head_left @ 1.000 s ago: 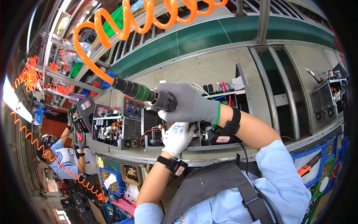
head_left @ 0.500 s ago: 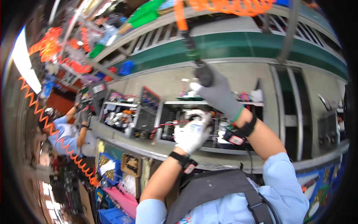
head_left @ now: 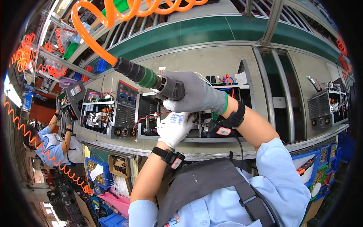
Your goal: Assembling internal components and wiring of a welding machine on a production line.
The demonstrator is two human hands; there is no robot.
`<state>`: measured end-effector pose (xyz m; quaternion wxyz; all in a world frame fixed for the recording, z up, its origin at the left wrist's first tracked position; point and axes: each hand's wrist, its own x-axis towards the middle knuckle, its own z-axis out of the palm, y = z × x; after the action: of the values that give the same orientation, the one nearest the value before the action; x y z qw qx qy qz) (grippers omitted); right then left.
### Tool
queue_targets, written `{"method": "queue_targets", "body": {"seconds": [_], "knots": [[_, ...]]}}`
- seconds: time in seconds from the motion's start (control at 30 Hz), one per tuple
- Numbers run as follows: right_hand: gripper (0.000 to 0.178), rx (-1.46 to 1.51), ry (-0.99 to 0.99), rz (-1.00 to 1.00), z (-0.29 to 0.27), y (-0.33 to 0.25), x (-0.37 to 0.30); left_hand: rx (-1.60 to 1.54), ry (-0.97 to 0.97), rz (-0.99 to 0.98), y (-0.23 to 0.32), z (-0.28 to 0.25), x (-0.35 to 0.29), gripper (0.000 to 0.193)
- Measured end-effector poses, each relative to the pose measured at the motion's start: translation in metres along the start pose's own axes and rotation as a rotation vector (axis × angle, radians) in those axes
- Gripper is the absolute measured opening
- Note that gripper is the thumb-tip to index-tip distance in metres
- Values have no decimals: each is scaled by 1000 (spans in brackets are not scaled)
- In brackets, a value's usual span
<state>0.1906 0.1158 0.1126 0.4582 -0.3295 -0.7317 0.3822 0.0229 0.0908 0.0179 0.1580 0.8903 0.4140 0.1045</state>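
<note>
A black air screwdriver [head_left: 173, 89] with a green collar is gripped in my right hand [head_left: 202, 92], which wears a grey glove. Its tail end slants up to the left, joined to an orange coiled hose [head_left: 89, 32]. The tool's tip is hidden beneath the hand. Just below it, my left hand [head_left: 174, 128], in a white glove, reaches into an open metal chassis [head_left: 196, 139]. Its fingers are curled, their tips covered, so what they hold cannot be made out. Red wires [head_left: 140, 123] trail from the chassis's left side.
Left of the chassis stands another open unit [head_left: 99, 113] with a dark front panel [head_left: 126, 96]. A similar unit [head_left: 328, 108] sits far right, beyond metal rails [head_left: 264, 87]. Below the bench edge are screw bins [head_left: 119, 165]. A co-worker [head_left: 56, 138] works at far left.
My right hand has come down closer to my left hand. The screwdriver has swung from near upright to slanting up-left, and its hose now hangs further left. My view has shifted too.
</note>
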Motion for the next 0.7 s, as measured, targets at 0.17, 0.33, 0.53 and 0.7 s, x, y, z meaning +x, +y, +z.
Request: {"method": "queue_targets", "body": {"seconds": [0.17, 0.33, 0.53, 0.7], "knots": [[35, 296, 249, 3, 3, 8, -8, -13, 43, -61, 4, -2, 1, 36], [41, 498, 567, 37, -15, 23, -16, -40, -97, -166, 13, -13, 4, 52], [43, 558, 524, -7, -24, 23, -23, -44, -101, -139, 8, -11, 7, 54], [45, 656, 277, 2, -18, 8, -15, 8, -162, -160, 13, -17, 10, 54]]}}
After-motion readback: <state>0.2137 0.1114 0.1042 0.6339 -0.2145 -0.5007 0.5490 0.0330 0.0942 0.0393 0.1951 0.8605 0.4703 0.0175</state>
